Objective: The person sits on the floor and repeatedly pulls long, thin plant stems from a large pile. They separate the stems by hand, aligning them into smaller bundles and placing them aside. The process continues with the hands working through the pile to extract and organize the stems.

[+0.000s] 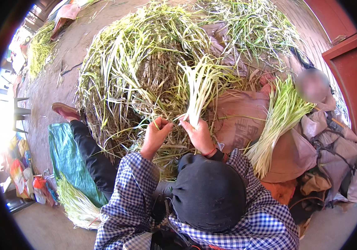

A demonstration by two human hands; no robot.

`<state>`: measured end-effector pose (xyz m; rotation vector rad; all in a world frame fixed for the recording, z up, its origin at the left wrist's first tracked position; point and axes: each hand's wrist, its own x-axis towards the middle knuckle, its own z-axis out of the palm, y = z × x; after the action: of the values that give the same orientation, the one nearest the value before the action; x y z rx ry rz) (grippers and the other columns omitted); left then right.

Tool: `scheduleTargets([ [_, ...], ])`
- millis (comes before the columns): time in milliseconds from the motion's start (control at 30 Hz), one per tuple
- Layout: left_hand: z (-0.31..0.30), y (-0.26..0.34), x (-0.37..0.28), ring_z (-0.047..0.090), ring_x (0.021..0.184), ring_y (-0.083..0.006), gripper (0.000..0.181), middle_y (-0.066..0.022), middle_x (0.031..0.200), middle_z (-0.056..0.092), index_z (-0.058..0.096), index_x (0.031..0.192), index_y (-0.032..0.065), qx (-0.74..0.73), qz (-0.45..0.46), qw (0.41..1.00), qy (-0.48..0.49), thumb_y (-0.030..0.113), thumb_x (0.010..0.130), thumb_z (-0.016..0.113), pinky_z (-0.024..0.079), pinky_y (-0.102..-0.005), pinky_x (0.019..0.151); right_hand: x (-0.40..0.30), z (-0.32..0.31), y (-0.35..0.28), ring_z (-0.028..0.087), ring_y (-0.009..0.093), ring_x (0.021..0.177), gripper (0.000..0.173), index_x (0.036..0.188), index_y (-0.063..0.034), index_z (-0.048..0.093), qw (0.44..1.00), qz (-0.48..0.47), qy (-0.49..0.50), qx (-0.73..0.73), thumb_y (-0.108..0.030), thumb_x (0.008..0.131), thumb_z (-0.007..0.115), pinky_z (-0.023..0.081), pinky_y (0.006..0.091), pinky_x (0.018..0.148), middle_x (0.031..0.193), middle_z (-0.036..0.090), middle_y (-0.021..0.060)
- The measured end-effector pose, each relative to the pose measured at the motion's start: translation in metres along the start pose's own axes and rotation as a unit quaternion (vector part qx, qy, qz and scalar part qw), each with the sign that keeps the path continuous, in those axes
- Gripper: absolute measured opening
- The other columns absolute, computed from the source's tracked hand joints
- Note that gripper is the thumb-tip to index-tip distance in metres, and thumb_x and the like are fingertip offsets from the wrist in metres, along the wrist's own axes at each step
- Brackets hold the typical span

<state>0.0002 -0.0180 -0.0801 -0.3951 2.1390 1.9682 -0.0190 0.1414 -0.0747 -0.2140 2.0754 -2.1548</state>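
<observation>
My right hand point(199, 134) is closed round the white stalk ends of a small bunch of leafy stalks point(199, 90), whose pale yellow-green leaves fan upward. Close to its left, my left hand point(155, 135) pinches a thin green leaf between thumb and fingers. Both hands are over the near edge of a big heap of long stalks and leaves point(116, 62), with brown, dry-looking parts at its middle. On the right, a larger loose bundle of pale stalks point(278, 125) lies across a printed woven sack point(241, 118). At lower left lies another bundle point(77, 203), tied with a red band.
A teal woven sheet point(69, 159) lies beside a dark-trousered leg point(94, 156). More cut greens point(253, 28) cover the floor at the upper right, near red panels point(353, 81). Another person's head point(312, 85), blurred, shows at right above piled bags point(337, 153).
</observation>
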Motion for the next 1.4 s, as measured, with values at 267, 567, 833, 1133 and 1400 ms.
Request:
scheduleTargets([
  [267, -0.007, 0.014, -0.006, 0.058, 0.072, -0.0359, 0.016, -0.019, 0.075, 0.06, 0.05, 0.094, 0.0031, 0.392, 0.062, 0.913, 0.098, 0.017, 0.086, 0.052, 0.044, -0.042, 0.06, -0.018, -0.014, -0.018, 0.042, 0.001, 0.052, 0.007, 0.092, -0.0033, 0.054, 0.997, 0.051, 0.027, 0.058, -0.01, 0.089, 0.053, 0.037, 0.0168, 0.048, 0.093, 0.065, 0.0067],
  [567, -0.022, 0.008, 0.002, 0.06, 0.058, -0.0272, 0.014, -0.015, 0.066, 0.061, 0.047, 0.09, 0.0037, 0.459, 0.0, 0.882, 0.106, 0.016, 0.092, 0.041, 0.046, -0.0393, 0.052, -0.039, -0.042, -0.047, 0.035, 0.003, 0.044, 0.013, 0.094, -0.0036, 0.053, 0.977, 0.045, 0.168, 0.122, -0.015, 0.089, 0.051, 0.037, 0.0193, 0.044, 0.092, 0.064, 0.0116],
  [833, -0.097, -0.031, -0.026, 0.059, 0.082, -0.0289, 0.016, -0.0126, 0.085, 0.061, 0.052, 0.09, 0.0093, 0.555, -0.063, 0.822, 0.112, 0.013, 0.075, 0.057, 0.042, -0.0414, 0.07, -0.035, -0.09, -0.067, 0.033, 0.003, 0.04, 0.013, 0.096, -0.0027, 0.053, 0.962, 0.003, 0.22, 0.161, -0.014, 0.091, 0.049, 0.037, 0.019, 0.041, 0.089, 0.064, 0.0162],
  [1133, 0.018, 0.075, -0.032, 0.057, 0.09, -0.019, 0.042, -0.0098, 0.095, 0.06, 0.054, 0.107, 0.0028, 0.15, 0.14, 0.973, -0.105, 0.024, 0.074, 0.07, 0.045, -0.0321, 0.079, -0.029, -0.059, -0.074, 0.036, 0.002, 0.042, 0.013, 0.096, -0.0025, 0.053, 0.983, 0.037, 0.118, 0.137, -0.014, 0.091, 0.049, 0.034, 0.0156, 0.041, 0.087, 0.065, 0.0132],
  [1400, 0.028, 0.082, -0.038, 0.047, 0.061, -0.0032, 0.014, 0.0012, 0.068, 0.055, 0.056, 0.085, 0.0007, 0.126, -0.001, 0.977, -0.174, 0.014, 0.082, 0.061, 0.039, -0.0208, 0.054, -0.028, -0.049, -0.076, 0.043, 0.002, 0.049, 0.008, 0.094, -0.0042, 0.052, 0.992, 0.031, 0.076, 0.101, -0.011, 0.089, 0.052, 0.037, 0.0161, 0.042, 0.092, 0.062, 0.0091],
])
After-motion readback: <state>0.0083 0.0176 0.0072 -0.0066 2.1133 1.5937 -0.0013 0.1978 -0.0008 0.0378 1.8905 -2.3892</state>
